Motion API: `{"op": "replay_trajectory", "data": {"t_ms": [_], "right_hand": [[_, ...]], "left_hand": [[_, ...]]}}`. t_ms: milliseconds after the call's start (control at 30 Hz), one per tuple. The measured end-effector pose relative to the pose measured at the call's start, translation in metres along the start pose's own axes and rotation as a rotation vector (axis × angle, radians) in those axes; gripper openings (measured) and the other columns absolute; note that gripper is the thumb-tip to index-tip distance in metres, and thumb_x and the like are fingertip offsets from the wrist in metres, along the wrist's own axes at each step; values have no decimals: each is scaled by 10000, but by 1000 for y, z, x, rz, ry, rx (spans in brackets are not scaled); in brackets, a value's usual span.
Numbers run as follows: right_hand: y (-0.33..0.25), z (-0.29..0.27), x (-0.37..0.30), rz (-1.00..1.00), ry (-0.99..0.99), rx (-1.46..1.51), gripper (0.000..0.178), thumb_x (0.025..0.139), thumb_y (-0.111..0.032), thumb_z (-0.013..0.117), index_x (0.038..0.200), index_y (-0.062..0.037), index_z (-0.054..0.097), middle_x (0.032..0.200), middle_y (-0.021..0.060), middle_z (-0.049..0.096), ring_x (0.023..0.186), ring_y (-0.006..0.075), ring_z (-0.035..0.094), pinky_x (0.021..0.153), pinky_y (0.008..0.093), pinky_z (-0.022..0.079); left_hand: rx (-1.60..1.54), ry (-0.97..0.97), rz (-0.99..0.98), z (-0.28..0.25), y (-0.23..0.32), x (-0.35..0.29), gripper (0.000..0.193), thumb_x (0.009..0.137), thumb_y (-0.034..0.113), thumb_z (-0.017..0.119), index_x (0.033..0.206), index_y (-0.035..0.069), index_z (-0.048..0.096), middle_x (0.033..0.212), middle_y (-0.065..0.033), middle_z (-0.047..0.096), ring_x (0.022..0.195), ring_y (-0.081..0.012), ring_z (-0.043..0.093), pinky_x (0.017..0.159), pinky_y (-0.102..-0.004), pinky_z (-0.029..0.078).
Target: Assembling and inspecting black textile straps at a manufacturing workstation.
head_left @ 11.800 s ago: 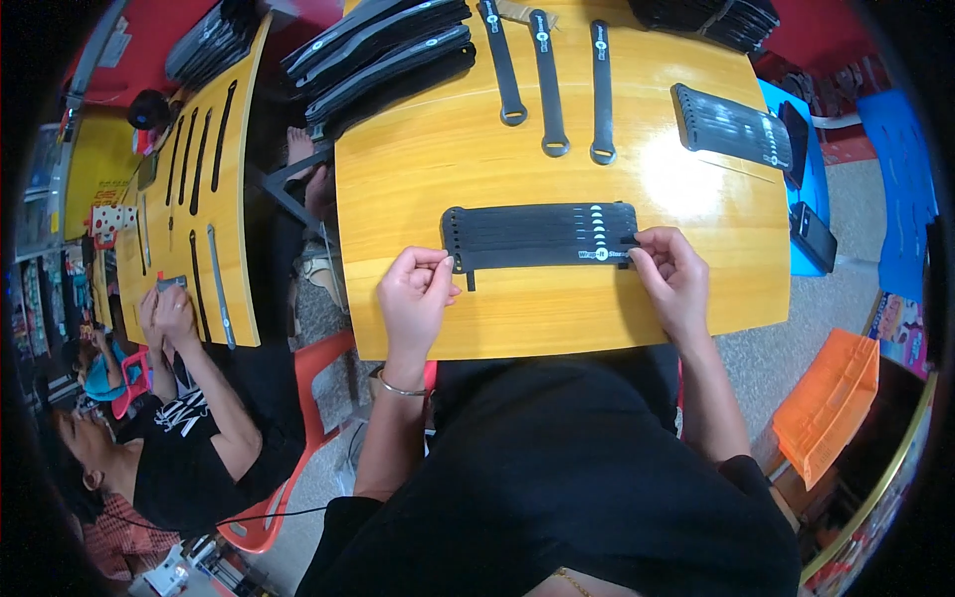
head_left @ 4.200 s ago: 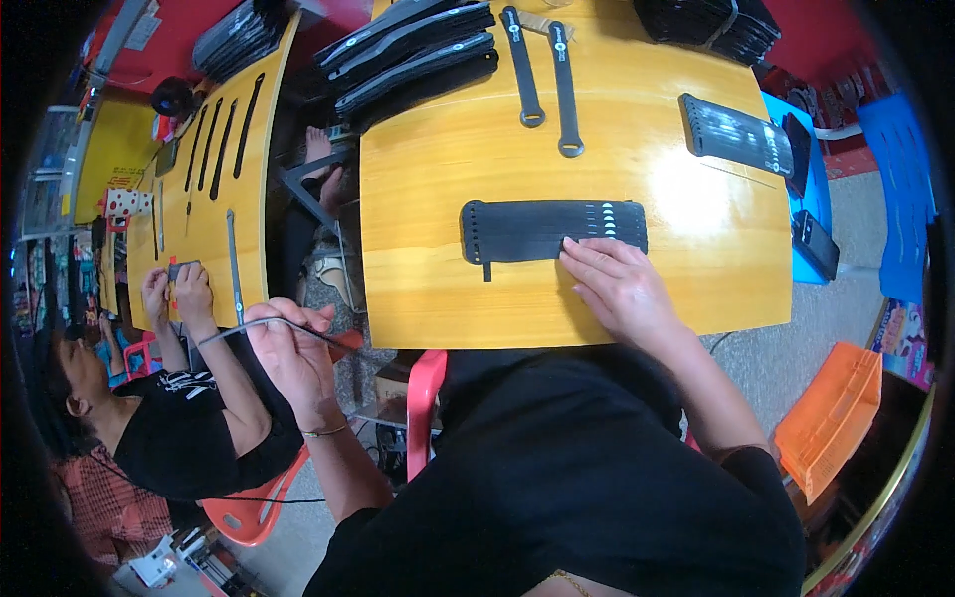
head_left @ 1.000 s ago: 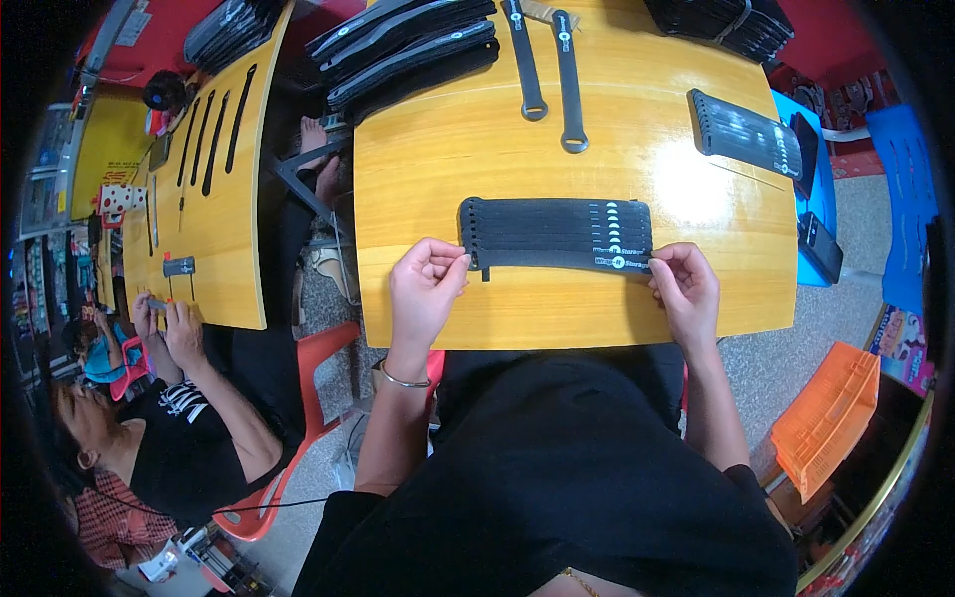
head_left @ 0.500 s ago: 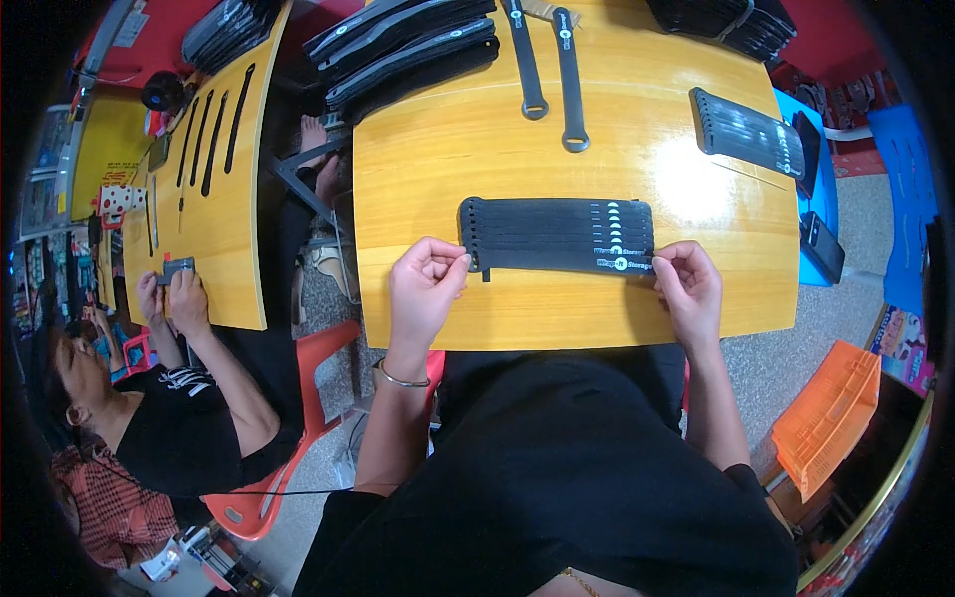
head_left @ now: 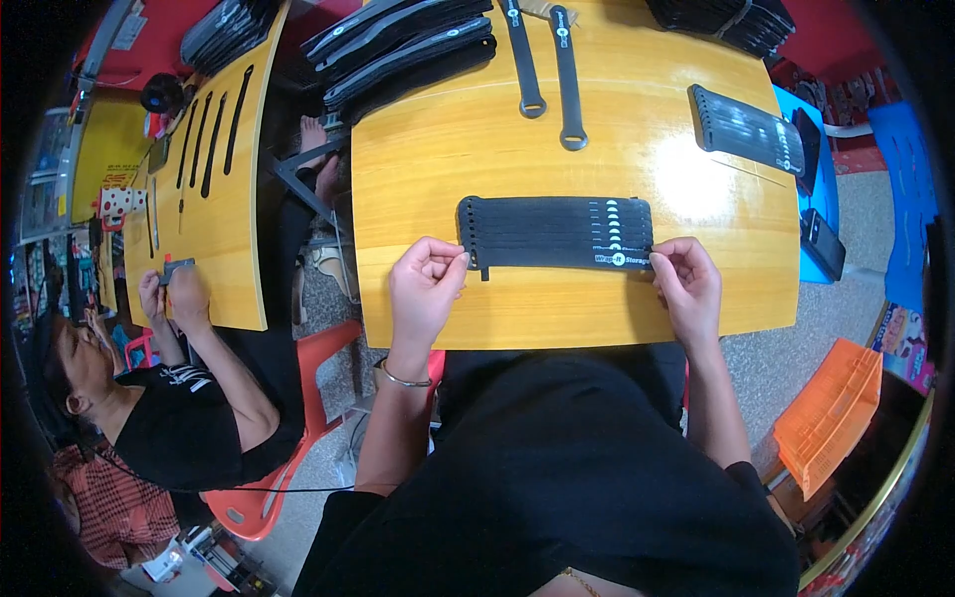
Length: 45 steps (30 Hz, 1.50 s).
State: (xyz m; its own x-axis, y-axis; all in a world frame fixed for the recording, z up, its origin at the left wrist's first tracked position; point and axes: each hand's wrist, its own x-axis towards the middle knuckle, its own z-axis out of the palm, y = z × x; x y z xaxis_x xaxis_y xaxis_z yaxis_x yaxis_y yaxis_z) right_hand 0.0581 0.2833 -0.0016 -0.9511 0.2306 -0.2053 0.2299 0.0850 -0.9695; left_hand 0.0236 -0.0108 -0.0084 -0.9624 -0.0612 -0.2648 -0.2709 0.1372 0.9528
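A row of overlapping black storage straps point(head_left: 542, 221) lies flat on the yellow wooden table in front of me, with holed loop ends at the left and pale printed marks near the right. Along its near edge is the front strap point(head_left: 537, 260). My left hand point(head_left: 426, 284) pinches that strap's left end between thumb and fingers. At its right end, my right hand point(head_left: 688, 287) holds it in a similar pinch. A small dark tab sticks out below the row, beside my left fingertips.
Two loose straps point(head_left: 570, 85) lie farther back, near stacked strap bundles point(head_left: 403, 55). Another strap bundle point(head_left: 748, 129) sits at right, beside phones on a blue surface. An orange crate point(head_left: 828, 418) stands at lower right. A co-worker point(head_left: 189, 298) handles a small dark item at the left table.
The front strap has shifted slightly away from me and now covers more of the strap under it, including its printed mark. Both hands keep their pinch. The co-worker's hands moved slightly.
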Motion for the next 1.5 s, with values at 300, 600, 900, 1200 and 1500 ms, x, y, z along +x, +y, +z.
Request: {"op": "replay_trajectory", "data": {"t_ms": [300, 600, 900, 1200, 1500], "right_hand": [[-1, 1, 0, 10, 6, -28, 66, 860, -36, 627, 903, -12, 583, 777, -14, 589, 629, 31, 529, 558, 167, 431], [1, 1, 1, 10, 15, -36, 72, 854, -32, 631, 904, -8, 585, 762, -11, 590, 622, 32, 528, 548, 167, 429], [3, 0, 2, -9, 22, -39, 78, 855, -27, 631, 913, -6, 584, 768, -9, 595, 610, 30, 527, 548, 168, 430], [5, 1, 2, -7, 15, -35, 84, 856, -8, 627, 927, -1, 583, 787, -1, 596, 633, 25, 533, 557, 160, 433], [-4, 5, 1, -36, 33, -125, 88, 858, 4, 618, 930, 13, 569, 791, 9, 597, 650, 21, 543, 552, 157, 448]], "left_hand": [[-2, 2, 8, 0, -2, 0, 49, 841, 2, 622, 841, 5, 573, 702, -3, 595, 555, -30, 554, 462, -162, 431], [31, 14, 6, 1, -1, 0, 52, 840, 5, 626, 835, 6, 574, 693, -2, 593, 550, -28, 550, 460, -160, 431], [39, 15, 1, 3, 0, 1, 60, 837, -3, 624, 831, 2, 565, 702, -8, 584, 545, -29, 541, 462, -158, 432], [61, 16, 3, 4, 0, 1, 62, 837, -8, 622, 834, -6, 560, 701, -13, 580, 545, -30, 536, 458, -159, 425], [75, 13, 22, 2, -1, 1, 59, 835, -14, 619, 837, -14, 561, 704, -20, 589, 554, -33, 548, 467, -157, 431]]}}
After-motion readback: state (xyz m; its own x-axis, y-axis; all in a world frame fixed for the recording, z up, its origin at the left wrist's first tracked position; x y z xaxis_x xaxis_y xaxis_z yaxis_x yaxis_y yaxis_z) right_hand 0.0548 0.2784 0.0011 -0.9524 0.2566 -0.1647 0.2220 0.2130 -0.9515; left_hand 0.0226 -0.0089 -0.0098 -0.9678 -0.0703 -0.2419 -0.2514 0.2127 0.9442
